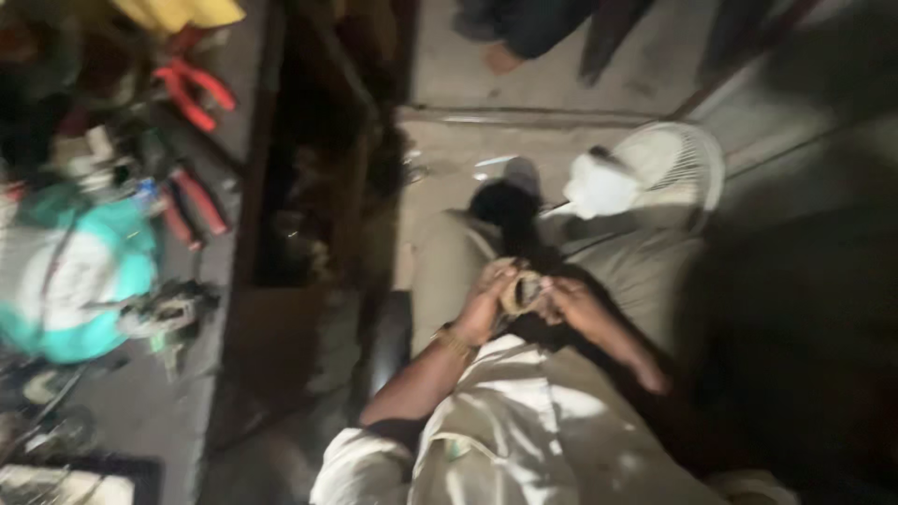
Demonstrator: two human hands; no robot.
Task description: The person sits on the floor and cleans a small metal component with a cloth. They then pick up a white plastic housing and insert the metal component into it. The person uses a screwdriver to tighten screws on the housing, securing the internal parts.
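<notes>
Tan, ring-shaped part [521,292] sits gripped between your left hand [486,304] and right hand [571,304], over your lap (blurred view); it could slip onto the dim floor [561,84] if either grip loosens.

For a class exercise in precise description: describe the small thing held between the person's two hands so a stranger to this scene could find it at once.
Start at the white fan lying on the floor, then drop to the lap below it. There the left hand and right hand meet around a small tan ring-shaped object. It is the only pale round thing between the hands, too blurred to identify further.
</notes>
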